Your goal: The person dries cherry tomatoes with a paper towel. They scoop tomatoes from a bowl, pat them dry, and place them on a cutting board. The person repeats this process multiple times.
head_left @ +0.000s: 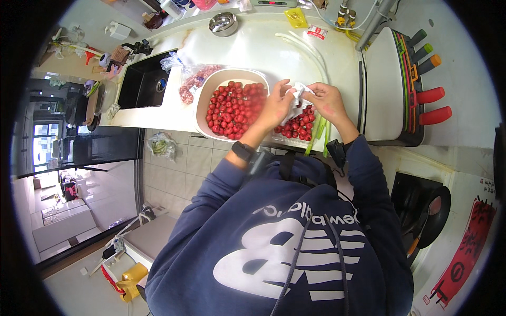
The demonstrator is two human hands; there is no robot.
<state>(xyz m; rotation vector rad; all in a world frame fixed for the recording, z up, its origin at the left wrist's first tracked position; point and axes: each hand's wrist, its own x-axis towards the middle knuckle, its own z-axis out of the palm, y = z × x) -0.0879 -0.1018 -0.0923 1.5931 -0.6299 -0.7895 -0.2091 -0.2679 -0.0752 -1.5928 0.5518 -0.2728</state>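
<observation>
My left hand (277, 106) and my right hand (329, 101) hold a crumpled white paper towel (299, 96) between their fingertips. Whether a fruit is wrapped inside cannot be seen. Beneath the towel, a clear plastic tray (281, 140) holds many red hawthorn fruits (296, 129), partly covered by the towel and hands. To the left stands a large white tub (200, 93) with more red hawthorn fruits (231, 108) over its bottom. My left forearm passes in front of the tub's right side. Long green onions (321, 65) lie beside the tray, under my right hand.
Left of the tub lie a plastic bag of pinkish pieces (192, 84) and a black sink (144, 85). A steel bowl (223, 24) stands at the back. At right is a knife block (385, 89) with coloured handles. A bag of greens (161, 146) sits on the floor.
</observation>
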